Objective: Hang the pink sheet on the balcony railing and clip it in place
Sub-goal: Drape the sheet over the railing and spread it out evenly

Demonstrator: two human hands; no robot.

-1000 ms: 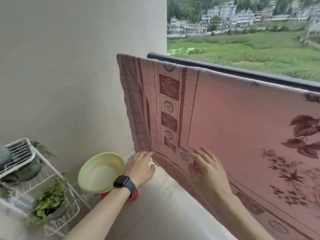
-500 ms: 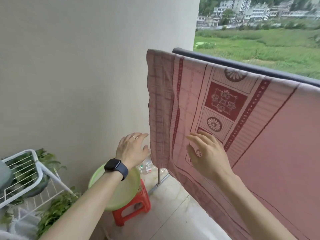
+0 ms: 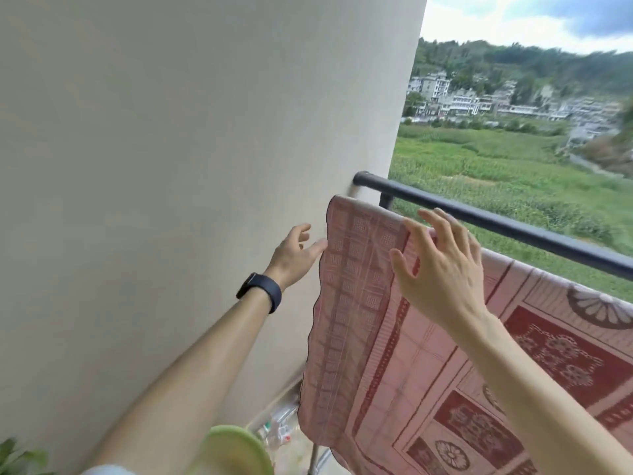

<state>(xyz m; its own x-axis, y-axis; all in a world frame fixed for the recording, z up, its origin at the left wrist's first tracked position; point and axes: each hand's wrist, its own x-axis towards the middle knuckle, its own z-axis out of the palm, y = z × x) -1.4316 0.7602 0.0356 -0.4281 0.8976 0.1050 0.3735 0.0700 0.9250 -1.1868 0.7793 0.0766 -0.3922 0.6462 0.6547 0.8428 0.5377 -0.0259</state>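
- Progress: the hanging half looks mostly done. The pink sheet (image 3: pixel 428 371) is draped along the balcony railing (image 3: pixel 513 228), and its patterned face falls toward the floor on the person's side.
- The sheet's top fold runs just in front of the dark top rail. Its scalloped left edge hangs close to the wall (image 3: pixel 205 132), and a short length of rail is bare between that edge and the wall.
- What the fold actually rests on is hidden by the cloth itself.
- The left hand (image 3: pixel 294 258) is at the sheet's left edge with its fingers loosely spread. The fingertips are at the hem or just touching it, and they hold nothing.
- The right hand (image 3: pixel 445 275) is raised in front of the top fold with its fingers straight and fanned apart. It grips neither cloth nor clip, and I cannot tell whether the palm is pressing the sheet or hovering in front of it.
- No clip shows anywhere, either on the fold or in a hand, so the clipping step appears not yet done.
- A green basin (image 3: pixel 236 450) sits low in view under the left forearm, but its contents cannot be seen.
- What is left, as I judge it, is any last squaring of the left end, then fetching clips and pinning the fold to the rail.
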